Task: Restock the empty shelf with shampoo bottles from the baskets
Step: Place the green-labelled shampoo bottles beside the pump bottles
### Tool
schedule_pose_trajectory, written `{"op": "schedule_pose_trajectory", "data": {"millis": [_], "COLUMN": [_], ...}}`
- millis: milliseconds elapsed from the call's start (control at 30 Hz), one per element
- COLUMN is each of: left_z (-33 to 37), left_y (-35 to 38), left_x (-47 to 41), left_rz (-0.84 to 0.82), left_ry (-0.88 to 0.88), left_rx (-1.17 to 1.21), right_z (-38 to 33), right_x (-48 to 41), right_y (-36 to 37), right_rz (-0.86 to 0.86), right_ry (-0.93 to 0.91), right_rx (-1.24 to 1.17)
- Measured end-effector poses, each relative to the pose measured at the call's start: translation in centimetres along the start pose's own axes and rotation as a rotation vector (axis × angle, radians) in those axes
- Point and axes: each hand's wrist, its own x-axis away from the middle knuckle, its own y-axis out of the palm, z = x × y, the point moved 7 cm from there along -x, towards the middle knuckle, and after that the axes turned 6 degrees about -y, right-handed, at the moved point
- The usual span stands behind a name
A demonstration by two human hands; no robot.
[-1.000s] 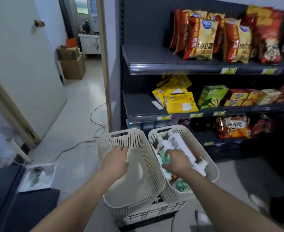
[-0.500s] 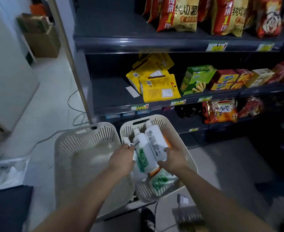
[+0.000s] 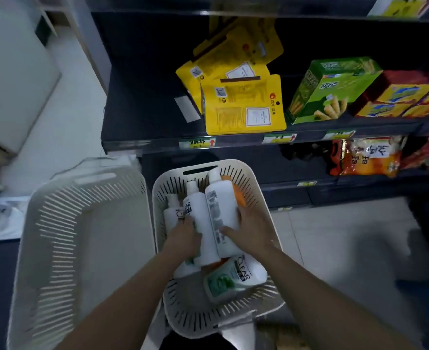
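Two white slotted baskets stand side by side on the floor. The left basket (image 3: 64, 238) holds nothing I can see. The right basket (image 3: 266, 193) holds several white shampoo bottles. My left hand (image 3: 183, 238) is wrapped around one upright white bottle (image 3: 198, 223) with a dark label. My right hand (image 3: 251, 229) grips a second white bottle (image 3: 221, 210) beside it. Another bottle (image 3: 229, 279) with a green label lies below them. The dark shelf (image 3: 145, 102) above has bare room at its left end.
Yellow pouches (image 3: 241, 104), a green box (image 3: 332, 89) and red-yellow boxes (image 3: 398, 97) fill the shelf's middle and right. Snack bags (image 3: 367, 157) sit on the lower shelf. A white door (image 3: 13, 72) and tiled floor lie left; a cable runs on the floor.
My left hand went from the left basket's rim into the right basket and closed on a bottle. The view dropped and moved closer to the baskets and shelf.
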Motion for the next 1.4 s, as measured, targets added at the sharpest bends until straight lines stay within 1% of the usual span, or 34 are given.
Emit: {"op": "schedule_pose_trajectory", "data": {"millis": [100,200,300,400,500,567,667,733,800,867,967,1033,1167,1200,1267,1333,1400], "left_z": [-0.3,-0.7,-0.9,-0.9,0.1,0.4,-0.3,-0.8,-0.6,0.1,0.7,0.8,0.5,0.4,0.3,0.0,-0.3], "left_y": [-0.1,-0.7,-0.8,-1.2,-1.1,-0.9,-0.1,0.4,0.7,0.8,1.3,1.8,3.0,3.1,2.8,2.0,1.0], "left_x": [-2.1,-4.0,-5.2,-5.6,-5.4,-5.2,-5.7,-5.8,-5.6,-5.1,-4.8,-4.4,-3.1,-2.7,-1.8,-0.8,0.0], "left_rz": [0.020,0.079,0.066,0.060,0.070,0.065,-0.046,-0.147,-0.237,-0.286,-0.288,-0.278,-0.319,-0.334,-0.357,-0.331,-0.286], "left_ry": [-0.104,-0.222,-0.317,-0.373,-0.324,-0.312,-0.326,-0.309,-0.270,-0.230,-0.193,-0.195,-0.288,-0.305,-0.310,-0.296,-0.272], "left_rx": [0.243,0.465,0.581,0.695,0.756,0.831,0.992,1.086,1.126,1.124,1.199,1.247,1.246,1.264,1.304,1.332,1.338], "right_z": [0.0,0.4,0.5,0.7,0.9,1.0,0.7,0.4,0.6,1.3,2.6,2.4,2.1,2.2,2.7,3.0,2.3], "right_x": [-2.0,-3.7,-4.7,-5.1,-4.7,-4.3,-4.1,-4.1,-4.1,-4.0,-3.9,-3.5,-2.5,-2.1,-1.2,-0.8,-0.4], "right_y": [0.2,1.1,1.9,1.8,1.6,1.5,1.3,1.2,1.2,0.7,-0.3,-0.7,0.3,0.7,1.4,1.3,0.9], "right_rz": [0.074,0.079,0.055,0.070,0.090,0.112,0.102,0.068,0.029,0.001,0.009,0.000,-0.068,-0.085,-0.103,-0.100,-0.153], "right_ry": [0.001,0.084,0.177,0.240,0.280,0.299,0.290,0.241,0.212,0.237,0.286,0.314,0.369,0.410,0.503,0.492,0.451], "right_rx": [-0.124,-0.199,-0.185,-0.197,-0.264,-0.358,-0.512,-0.600,-0.665,-0.786,-1.001,-1.094,-1.225,-1.280,-1.466,-1.649,-1.767]}}
